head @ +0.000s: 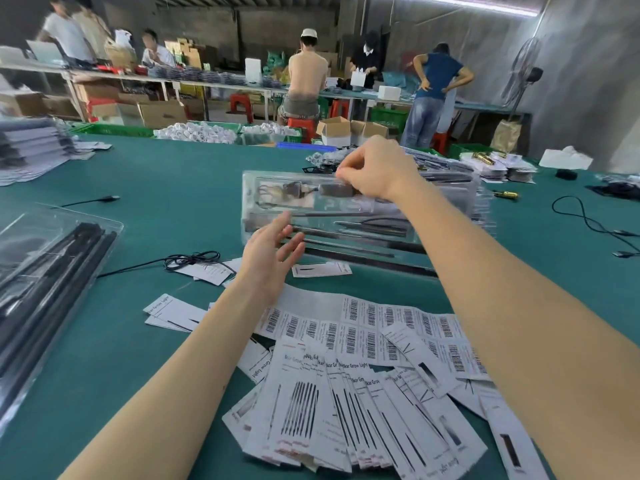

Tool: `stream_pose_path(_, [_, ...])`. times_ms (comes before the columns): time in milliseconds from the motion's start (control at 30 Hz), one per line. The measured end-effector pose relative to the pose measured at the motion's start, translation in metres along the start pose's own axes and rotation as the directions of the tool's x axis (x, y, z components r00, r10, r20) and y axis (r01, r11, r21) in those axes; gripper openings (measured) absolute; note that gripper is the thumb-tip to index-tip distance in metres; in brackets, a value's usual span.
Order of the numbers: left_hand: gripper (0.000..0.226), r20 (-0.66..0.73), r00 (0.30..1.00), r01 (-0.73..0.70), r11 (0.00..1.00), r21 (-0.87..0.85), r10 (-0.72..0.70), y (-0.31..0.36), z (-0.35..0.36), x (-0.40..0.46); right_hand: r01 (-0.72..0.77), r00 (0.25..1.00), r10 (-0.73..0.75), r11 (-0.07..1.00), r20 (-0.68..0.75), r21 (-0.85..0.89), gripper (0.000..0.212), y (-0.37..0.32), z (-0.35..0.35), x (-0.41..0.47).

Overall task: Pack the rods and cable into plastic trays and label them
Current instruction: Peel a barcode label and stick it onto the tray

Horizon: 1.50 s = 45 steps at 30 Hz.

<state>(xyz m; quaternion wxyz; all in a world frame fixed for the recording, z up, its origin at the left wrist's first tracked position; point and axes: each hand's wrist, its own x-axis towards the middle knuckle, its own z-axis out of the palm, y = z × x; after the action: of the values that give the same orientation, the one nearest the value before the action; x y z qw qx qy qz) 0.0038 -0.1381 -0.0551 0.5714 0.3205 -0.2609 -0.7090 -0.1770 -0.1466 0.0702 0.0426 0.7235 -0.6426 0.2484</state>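
The clear plastic tray (360,216) lies toward the far middle of the green counter (173,174), its moulded pockets already holding thin black rods (356,237) along the near side and a coiled cable with its adapter (294,195) in the far pocket. The right hand (374,168) reaches over the tray's far edge, thumb and fingers pinching something small that cannot be made out, likely to settle or close that part of the pack. The left hand (273,247) hovers at the tray's near edge, fingers spread and holding nothing, seemingly ready to steady the slippery shell. Glossy paper cards (329,410) and a sheet of barcode labels (381,327) fan out at the near edge, within easy reach for labelling. Another tray of rods (52,271) rests at the left edge.
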Motion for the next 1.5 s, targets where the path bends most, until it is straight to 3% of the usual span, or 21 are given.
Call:
stream_pose_path(100, [0.043, -0.038, 0.999, 0.017, 0.984, 0.176, -0.011, 0.0, 0.0, 0.002, -0.121, 0.992, 0.118, 0.991, 0.047, 0.059, 0.015, 0.01, -0.01, 0.006])
stream_pose_path(200, [0.035, -0.059, 0.995, 0.093, 0.972, 0.216, -0.083, -0.001, 0.004, -0.001, -0.313, 0.946, 0.323, 0.896, 0.022, 0.316, 0.017, 0.032, -0.006, 0.0])
stream_pose_path(300, [0.043, 0.097, 0.969, 0.189, 0.931, 0.313, -0.229, -0.005, 0.01, -0.008, -0.5, 0.808, 0.58, 0.578, 0.107, 0.644, 0.022, 0.05, 0.005, -0.013])
stream_pose_path(400, [0.064, 0.306, 0.891, 0.168, 0.869, 0.465, -0.335, -0.009, 0.013, -0.016, -0.553, 0.672, 0.707, 0.281, 0.221, 0.785, 0.028, 0.063, 0.02, -0.029])
stream_pose_path(500, [0.078, 0.292, 0.915, 0.096, 0.852, 0.514, -0.279, -0.013, 0.013, -0.015, -0.58, 0.592, 0.73, 0.091, 0.341, 0.81, 0.034, 0.069, 0.033, -0.045])
stream_pose_path(600, [0.072, 0.241, 0.947, 0.067, 0.865, 0.497, -0.212, -0.017, 0.014, -0.012, -0.552, 0.541, 0.75, -0.024, 0.38, 0.833, 0.036, 0.068, 0.04, -0.054])
stream_pose_path(667, [0.062, 0.24, 0.954, 0.054, 0.887, 0.458, -0.182, -0.019, 0.013, -0.011, -0.515, 0.537, 0.749, -0.075, 0.389, 0.854, 0.034, 0.062, 0.045, -0.057])
stream_pose_path(767, [0.057, 0.22, 0.968, 0.0, 0.875, 0.485, -0.122, -0.018, 0.01, -0.009, -0.445, 0.59, 0.7, -0.134, 0.402, 0.885, 0.039, 0.049, 0.052, -0.061])
stream_pose_path(900, [0.056, 0.142, 0.981, 0.055, 0.895, 0.442, -0.131, -0.001, 0.002, -0.006, -0.427, 0.545, 0.761, -0.109, 0.352, 0.898, 0.039, 0.043, 0.057, -0.063])
stream_pose_path(1033, [0.049, 0.184, 0.951, 0.155, 0.9, 0.407, -0.247, 0.015, -0.006, -0.007, -0.227, 0.508, 0.779, -0.29, 0.367, 0.93, 0.024, 0.04, 0.065, -0.07])
stream_pose_path(1167, [0.022, 0.068, 0.99, 0.093, 0.924, 0.372, -0.127, 0.017, -0.006, 0.002, -0.165, 0.47, 0.792, -0.355, 0.389, 0.92, 0.023, 0.033, 0.077, -0.089])
stream_pose_path(1300, [0.023, -0.017, 0.998, 0.056, 0.788, 0.613, -0.057, 0.012, -0.011, 0.005, -0.276, 0.428, 0.761, -0.404, 0.488, 0.872, 0.03, 0.031, 0.09, -0.109])
stream_pose_path(1367, [0.027, -0.041, 0.999, 0.01, 0.692, 0.722, 0.029, 0.011, -0.015, 0.005, -0.351, 0.454, 0.712, -0.409, 0.535, 0.842, 0.028, 0.032, 0.086, -0.112])
stream_pose_path(1433, [0.026, -0.034, 0.982, -0.067, 0.512, 0.856, 0.187, 0.015, -0.019, 0.007, -0.479, 0.506, 0.627, -0.366, 0.592, 0.798, 0.021, 0.036, 0.077, -0.115])
stream_pose_path(1500, [0.027, 0.003, 0.946, -0.108, 0.305, 0.946, 0.324, 0.017, -0.023, 0.009, -0.672, 0.518, 0.549, -0.214, 0.656, 0.709, 0.016, 0.04, 0.068, -0.121])
